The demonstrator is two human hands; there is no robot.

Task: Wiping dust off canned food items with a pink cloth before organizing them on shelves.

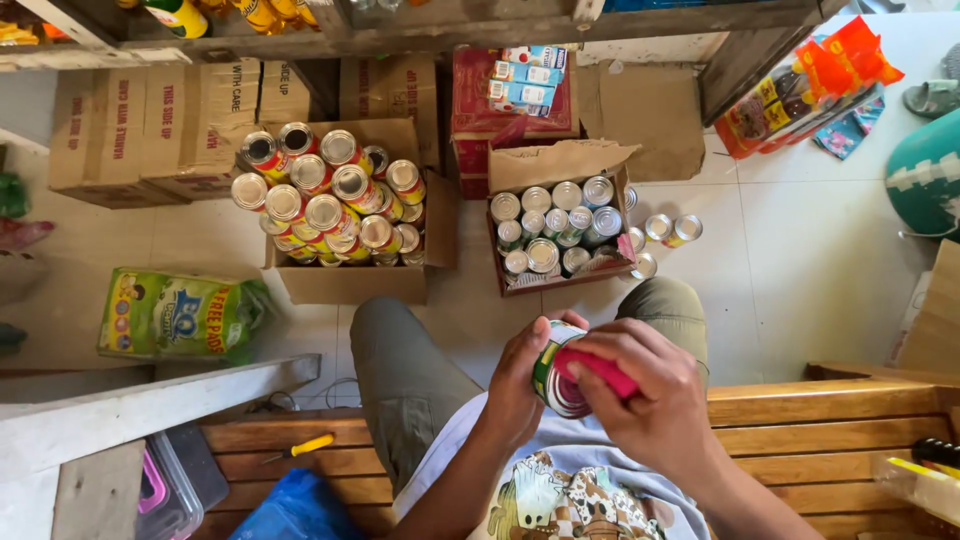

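My left hand (pixel 518 385) grips a tin can (pixel 556 378) with a green and red label, held on its side above my lap. Pressed against the can's side is a pink cloth (pixel 600 372), which my right hand (pixel 650 400) holds. On the floor ahead stands an open cardboard box (pixel 350 282) stacked with several red and yellow labelled cans (pixel 330 195). To its right a smaller open box (pixel 560 160) holds several silver-topped cans (pixel 560 225). Three loose cans (pixel 672 230) sit on the tiles beside that box.
I sit on a wooden slatted bench (pixel 800 420) with a yellow-handled screwdriver (pixel 300 447) on it. Closed cartons (pixel 150 120) line the back under a shelf. A green packet (pixel 180 315) lies at left, colourful packets (pixel 800 85) at upper right, a plastic tub (pixel 165 490) at lower left.
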